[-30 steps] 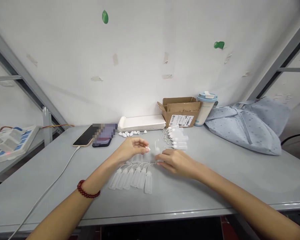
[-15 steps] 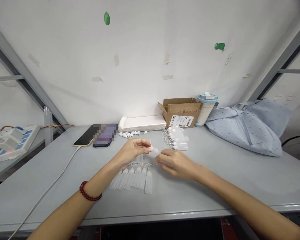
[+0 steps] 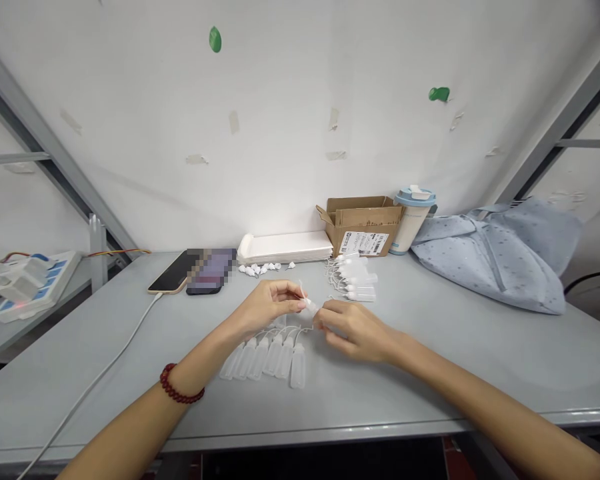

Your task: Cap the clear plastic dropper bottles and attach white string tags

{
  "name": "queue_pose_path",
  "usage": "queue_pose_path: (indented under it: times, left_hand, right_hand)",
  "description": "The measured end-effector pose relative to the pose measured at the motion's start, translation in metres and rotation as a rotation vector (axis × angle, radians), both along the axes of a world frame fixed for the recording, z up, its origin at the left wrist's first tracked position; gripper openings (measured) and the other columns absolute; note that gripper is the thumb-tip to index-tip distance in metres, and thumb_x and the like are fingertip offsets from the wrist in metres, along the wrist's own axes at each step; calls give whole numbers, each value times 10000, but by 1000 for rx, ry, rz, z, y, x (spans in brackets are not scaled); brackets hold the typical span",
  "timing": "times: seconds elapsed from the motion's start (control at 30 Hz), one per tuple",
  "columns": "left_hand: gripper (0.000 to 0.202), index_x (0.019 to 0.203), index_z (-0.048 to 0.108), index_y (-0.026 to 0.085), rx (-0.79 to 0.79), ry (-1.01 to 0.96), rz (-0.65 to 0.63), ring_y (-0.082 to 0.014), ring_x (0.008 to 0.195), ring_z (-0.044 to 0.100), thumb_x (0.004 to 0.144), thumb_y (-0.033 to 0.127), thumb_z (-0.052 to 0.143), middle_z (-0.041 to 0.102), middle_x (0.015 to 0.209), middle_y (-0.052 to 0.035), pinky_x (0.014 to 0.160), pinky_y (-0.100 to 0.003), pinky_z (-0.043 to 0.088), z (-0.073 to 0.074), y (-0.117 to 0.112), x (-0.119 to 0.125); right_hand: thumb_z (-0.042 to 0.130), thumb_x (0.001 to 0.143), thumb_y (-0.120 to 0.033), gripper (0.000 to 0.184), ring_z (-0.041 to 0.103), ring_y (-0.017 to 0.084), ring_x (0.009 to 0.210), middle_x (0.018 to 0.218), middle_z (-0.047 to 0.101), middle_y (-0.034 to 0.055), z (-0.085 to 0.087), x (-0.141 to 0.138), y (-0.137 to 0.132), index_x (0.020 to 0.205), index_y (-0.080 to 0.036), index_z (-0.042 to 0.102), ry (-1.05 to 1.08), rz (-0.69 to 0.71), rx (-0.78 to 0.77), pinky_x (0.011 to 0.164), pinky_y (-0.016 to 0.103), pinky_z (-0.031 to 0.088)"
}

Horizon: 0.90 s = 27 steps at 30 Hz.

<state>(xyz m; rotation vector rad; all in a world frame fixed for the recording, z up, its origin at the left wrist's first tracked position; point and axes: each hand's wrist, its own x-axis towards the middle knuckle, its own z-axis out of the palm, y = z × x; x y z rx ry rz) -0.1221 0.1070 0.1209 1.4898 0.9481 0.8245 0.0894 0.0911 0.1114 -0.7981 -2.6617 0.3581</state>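
Observation:
My left hand (image 3: 270, 303) and my right hand (image 3: 353, 327) meet above the grey table (image 3: 430, 360), both pinching one small clear plastic bottle (image 3: 311, 308) with a white cap between their fingertips. Just below them lies a row of several clear bottles (image 3: 267, 357) with tethered caps, side by side. A second cluster of similar bottles (image 3: 357, 277) lies behind my right hand. Small white caps (image 3: 260, 269) are scattered further back. A red bead bracelet (image 3: 177, 390) is on my left wrist.
At the back stand a white tray stack (image 3: 283, 245), an open cardboard box (image 3: 363, 227) and a lidded cup (image 3: 413, 217). A blue cloth bag (image 3: 495, 250) lies at the right. Two phones (image 3: 195, 270) with a white cable (image 3: 95, 380) lie at the left; a power strip (image 3: 27, 283) sits beyond.
My hands have come together: the left hand brought the white cap to the small bottle that the right hand lifted off the table, and both now pinch it.

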Motion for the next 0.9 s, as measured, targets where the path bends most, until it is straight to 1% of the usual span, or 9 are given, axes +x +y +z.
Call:
queue_pose_path:
  times: [0.07, 0.13, 0.33, 0.47, 0.53, 0.63, 0.73, 0.8, 0.9]
  left_hand:
    - [184, 814, 647, 167, -4, 6, -4, -168, 847, 586, 682, 280, 707, 636, 883, -34, 819, -313, 445, 0, 0, 0]
    - [189, 821, 648, 171, 2, -2, -13, -168, 858, 583, 684, 286, 711, 633, 891, -31, 826, -310, 440, -1, 0, -1]
    - [185, 808, 644, 170, 31, -49, -16, -167, 875, 568, 664, 249, 727, 616, 895, -35, 819, -298, 432, -2, 1, 0]
    - [213, 815, 644, 160, 24, -44, -6, -172, 865, 568, 653, 265, 735, 621, 887, -41, 794, -295, 437, 0, -2, 3]
    - [212, 813, 647, 149, 13, -41, 12, -163, 837, 574, 677, 295, 719, 628, 844, -39, 798, -291, 436, 1, -4, 4]
    - [250, 798, 644, 126, -59, -21, 11, -150, 758, 593, 736, 367, 663, 632, 773, -41, 770, -291, 454, 3, -6, 7]
    - [358, 748, 630, 112, -159, 35, -59, -142, 642, 597, 787, 464, 578, 630, 718, -51, 655, -284, 477, 4, -7, 8]
    - [397, 702, 620, 111, -153, 74, -91, -132, 593, 585, 807, 486, 539, 625, 677, -49, 603, -269, 471, 5, -8, 9]
    - [368, 663, 618, 111, -71, 115, -96, -117, 573, 569, 812, 440, 549, 616, 637, -35, 589, -244, 463, 7, -9, 9]
  right_hand:
    - [426, 738, -82, 180, 465, 139, 650, 786, 541, 36, 0, 0, 0, 856, -178, 524, 60, -9, -57, 610, 247, 356]
    - [400, 743, -73, 166, 433, 124, 617, 722, 510, 1, 1, 1, 0, 829, -187, 484, 149, -26, -163, 596, 239, 342]
    - [330, 835, -152, 95, 404, 112, 592, 652, 412, -36, 3, 0, 2, 811, -205, 406, 515, -99, -593, 574, 242, 352]
    - [354, 829, -211, 39, 397, 114, 558, 587, 399, -52, 5, -3, 4, 807, -207, 387, 690, -136, -870, 557, 256, 361]
    - [365, 813, -222, 27, 385, 110, 541, 572, 393, -56, 6, -4, 4, 800, -210, 386, 743, -150, -965, 550, 259, 355]
    - [378, 792, -225, 19, 374, 108, 533, 565, 393, -59, 6, -5, 3, 800, -215, 392, 778, -160, -1014, 547, 258, 347]
    - [384, 777, -228, 27, 366, 107, 532, 558, 387, -60, 7, -5, 3, 799, -216, 393, 781, -166, -1005, 543, 256, 336]
    - [390, 773, -232, 30, 357, 106, 529, 553, 372, -63, 7, -5, 3, 797, -215, 392, 775, -168, -1005, 537, 253, 328]
    - [402, 775, -238, 38, 332, 100, 519, 547, 339, -70, 8, -5, 2, 803, -214, 393, 770, -173, -1017, 522, 244, 317]
